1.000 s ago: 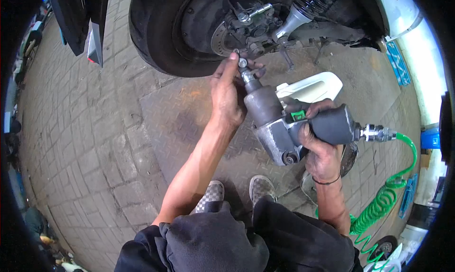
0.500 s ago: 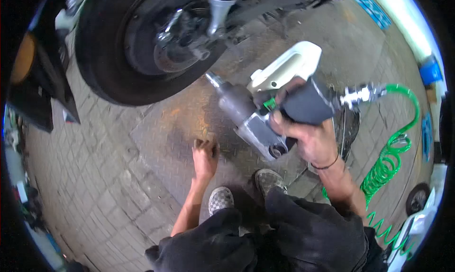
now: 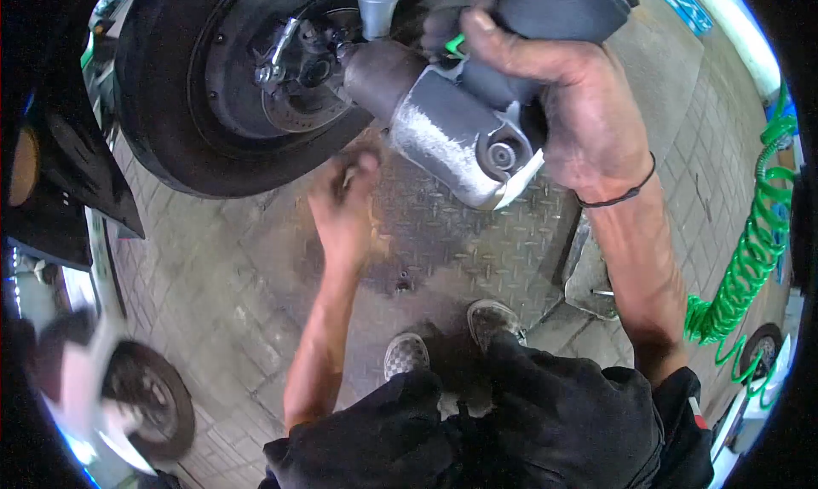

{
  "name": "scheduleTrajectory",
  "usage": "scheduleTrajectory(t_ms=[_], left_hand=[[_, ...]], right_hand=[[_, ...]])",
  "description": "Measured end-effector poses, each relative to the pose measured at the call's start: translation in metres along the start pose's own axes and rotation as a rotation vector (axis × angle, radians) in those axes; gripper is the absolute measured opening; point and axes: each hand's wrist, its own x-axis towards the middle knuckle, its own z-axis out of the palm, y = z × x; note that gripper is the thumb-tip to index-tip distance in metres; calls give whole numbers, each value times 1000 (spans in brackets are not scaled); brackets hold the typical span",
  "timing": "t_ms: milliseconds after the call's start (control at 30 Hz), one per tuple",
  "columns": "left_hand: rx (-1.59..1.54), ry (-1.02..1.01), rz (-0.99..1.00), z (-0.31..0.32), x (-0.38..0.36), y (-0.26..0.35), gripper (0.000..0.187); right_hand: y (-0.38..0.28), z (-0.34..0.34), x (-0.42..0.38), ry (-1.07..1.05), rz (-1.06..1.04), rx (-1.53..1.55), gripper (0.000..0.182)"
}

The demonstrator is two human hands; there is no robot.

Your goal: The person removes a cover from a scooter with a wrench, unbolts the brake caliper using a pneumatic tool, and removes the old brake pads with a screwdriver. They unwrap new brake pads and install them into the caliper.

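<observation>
My right hand (image 3: 592, 114) is wrapped around the grip of a grey air impact wrench (image 3: 447, 123) with a green trigger part. The wrench points left, its nose right at the hub of a scooter-type wheel (image 3: 175, 140). A shiny metal lever (image 3: 284, 54) shows on the hub, and a silver shock absorber leg (image 3: 379, 12) stands just above the wrench. Below the tyre's lower edge is my left hand (image 3: 341, 204), its fingers smeared by motion. The edge of a cream-white part (image 3: 520, 182) shows behind the wrench body, mostly hidden.
A green coiled air hose (image 3: 737, 297) hangs at the right. Under the work lies a patterned steel plate (image 3: 443, 233) set in paving, with a small dark piece (image 3: 403, 281) on it. Another wheel (image 3: 149, 399) is at lower left, and a black panel (image 3: 72, 182) stands left.
My right hand has carried the impact wrench up and forward to the wheel hub. My left hand has moved up and left toward the tyre. The view has shifted a little.
</observation>
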Motion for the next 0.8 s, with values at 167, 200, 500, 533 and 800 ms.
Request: scheduleTrajectory(t_ms=[167, 200, 500, 533, 800], left_hand=[[-636, -289, -306, 54, 3, 90, 67], [-611, -250, -264, 65, 2, 93, 64], [-682, -300, -157, 90, 7, 95, 67], [-628, -274, -115, 91, 6, 96, 66], [40, -68, 38, 81, 10, 93, 115]], right_hand=[[-8, -1, -4, 108, 210, 45, 25], [-4, 1, -7, 143, 169, -40, 24], [-32, 18, 7, -125, 50, -249, 30], [-32, 12, 11, -258, 69, -177, 30], [9, -15, 0, 75, 136, 167, 25]])
